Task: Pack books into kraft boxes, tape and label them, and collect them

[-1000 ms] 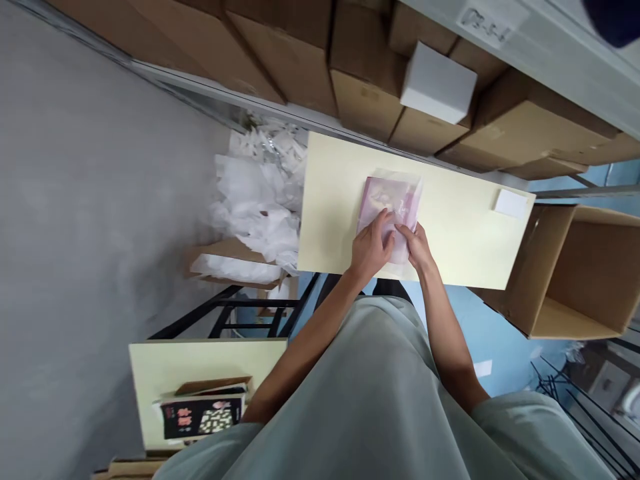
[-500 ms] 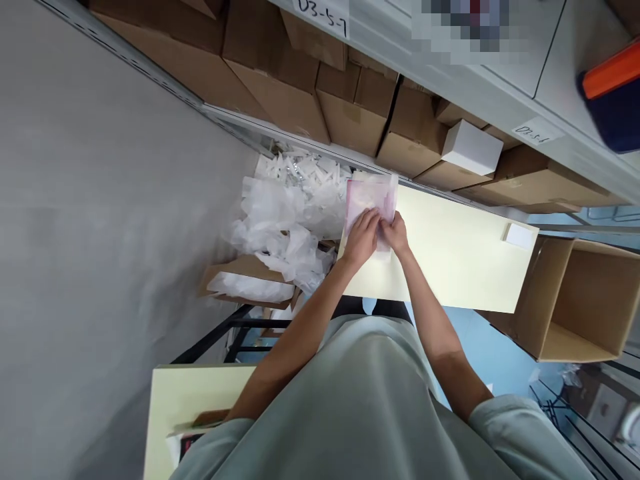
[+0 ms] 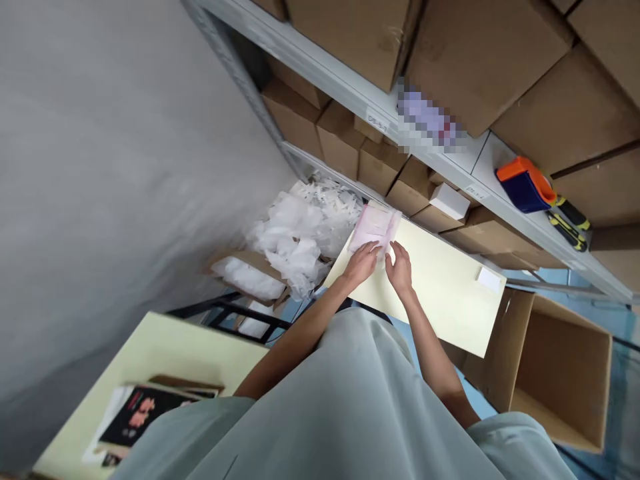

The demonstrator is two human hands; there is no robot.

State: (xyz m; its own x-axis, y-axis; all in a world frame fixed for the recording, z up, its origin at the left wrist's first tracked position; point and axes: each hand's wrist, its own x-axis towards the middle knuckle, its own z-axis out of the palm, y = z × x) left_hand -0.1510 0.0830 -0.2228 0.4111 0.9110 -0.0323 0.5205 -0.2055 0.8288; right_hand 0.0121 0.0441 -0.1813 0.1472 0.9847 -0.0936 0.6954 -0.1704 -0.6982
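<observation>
A flat pink packet in a translucent wrapper [image 3: 373,225] lies at the left end of the pale yellow tabletop [image 3: 445,280]. Its print is too small to read. At the packet's lower edge my left hand [image 3: 363,263] has its fingers stretched out, with the fingertips at the wrapper. Just to the right, my right hand [image 3: 399,268] is held with thumb and fingers apart beside the packet's lower right corner. Neither hand grips anything that I can see.
Crumpled white plastic [image 3: 293,233] is heaped left of the table. An open carton [image 3: 520,360] stands on the right. Shelves of brown boxes [image 3: 385,167] run behind, with an orange and blue tool [image 3: 527,183]. Magazines [image 3: 145,413] lie on another table.
My right hand has come off the packet and its fingers have spread. My left hand has slid down to the packet's lower edge. The head view has tilted and turned, showing more shelf.
</observation>
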